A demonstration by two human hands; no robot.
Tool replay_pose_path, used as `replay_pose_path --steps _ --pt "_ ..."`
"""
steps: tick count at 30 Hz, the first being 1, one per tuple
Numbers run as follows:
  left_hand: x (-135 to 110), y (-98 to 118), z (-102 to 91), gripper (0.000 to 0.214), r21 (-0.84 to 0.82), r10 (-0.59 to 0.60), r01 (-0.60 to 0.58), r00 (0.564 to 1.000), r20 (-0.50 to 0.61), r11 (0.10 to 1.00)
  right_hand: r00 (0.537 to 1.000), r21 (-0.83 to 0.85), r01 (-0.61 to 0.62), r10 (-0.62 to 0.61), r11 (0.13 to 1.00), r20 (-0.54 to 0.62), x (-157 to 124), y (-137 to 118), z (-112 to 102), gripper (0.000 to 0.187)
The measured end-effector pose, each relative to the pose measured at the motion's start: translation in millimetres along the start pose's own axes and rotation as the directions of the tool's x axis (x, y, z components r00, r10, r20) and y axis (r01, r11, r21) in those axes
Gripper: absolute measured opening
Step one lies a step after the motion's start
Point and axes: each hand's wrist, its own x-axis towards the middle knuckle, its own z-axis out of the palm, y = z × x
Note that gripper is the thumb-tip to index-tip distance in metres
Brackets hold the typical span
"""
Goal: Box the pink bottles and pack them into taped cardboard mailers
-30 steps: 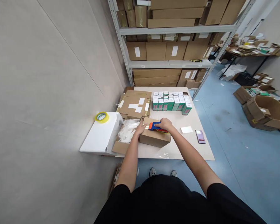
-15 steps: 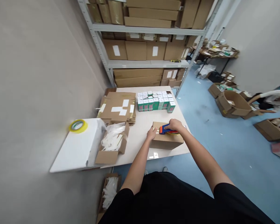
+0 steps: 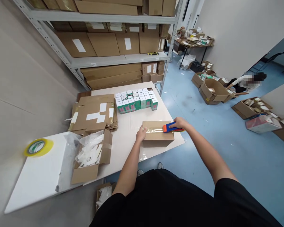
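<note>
A closed brown cardboard box [image 3: 157, 138] sits near the table's right front edge. My left hand [image 3: 141, 133] presses on the box's left end, fingers curled over the clear tape strip on its top. My right hand [image 3: 179, 123] grips a tape dispenser [image 3: 168, 128] with a blue handle and an orange front, held at the box's right end. A glossy band of tape runs across the box top between my two hands.
Several green-and-white small boxes [image 3: 136, 100] stand in rows behind. Flattened cartons [image 3: 94, 113] lie at left, with an open carton of plastic bags [image 3: 91, 154] and a yellow tape roll [image 3: 38, 147] on white foam. Shelving [image 3: 123, 58] holds cartons. Another person [image 3: 247, 80] crouches among open boxes at far right.
The dispenser in my right hand has travelled rightwards along the box top to its right end, leaving tape behind. The camera has swung to the right.
</note>
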Motion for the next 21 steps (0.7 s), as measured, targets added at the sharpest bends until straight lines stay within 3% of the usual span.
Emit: replay_pose_path --steps 5,7,9,12,16,18,21 --pt "4.9 -5.1 1.6 0.058 -0.041 0.013 -0.014 1.0 -0.02 0.999 0.996 0.013 -0.072 0.073 0.997 -0.049 -11.0 103.3 -5.9 0.049" --pt "7.6 -7.6 1.7 0.058 -0.072 0.033 -0.035 0.999 -0.027 0.997 0.993 0.052 -0.102 0.104 0.993 -0.047 -13.8 126.1 -2.5 0.049" --pt "10.2 -11.6 -0.8 0.057 -0.099 0.048 -0.052 0.998 -0.036 0.994 0.993 0.105 -0.107 0.111 0.989 -0.038 -13.1 132.4 5.3 0.048" --pt "13.6 -22.5 -13.4 0.058 -0.139 0.037 -0.042 0.999 -0.039 0.989 0.995 0.188 -0.083 0.093 0.979 -0.041 -6.1 116.3 22.4 0.049" --pt "16.2 -48.8 -51.0 0.06 -0.199 0.061 -0.058 0.998 0.01 0.978 1.0 0.388 -0.003 0.002 0.921 0.002 5.7 70.4 43.2 0.051" --pt "15.8 -65.1 -76.5 0.056 -0.135 0.044 -0.048 0.999 -0.029 0.99 0.997 0.474 0.064 -0.071 0.878 -0.003 9.8 40.0 50.2 0.054" --pt "11.4 -88.8 -116.1 0.052 0.067 -0.052 0.064 0.985 -0.163 0.996 0.98 0.541 0.182 -0.196 0.821 -0.032 13.2 -18.7 58.8 0.058"
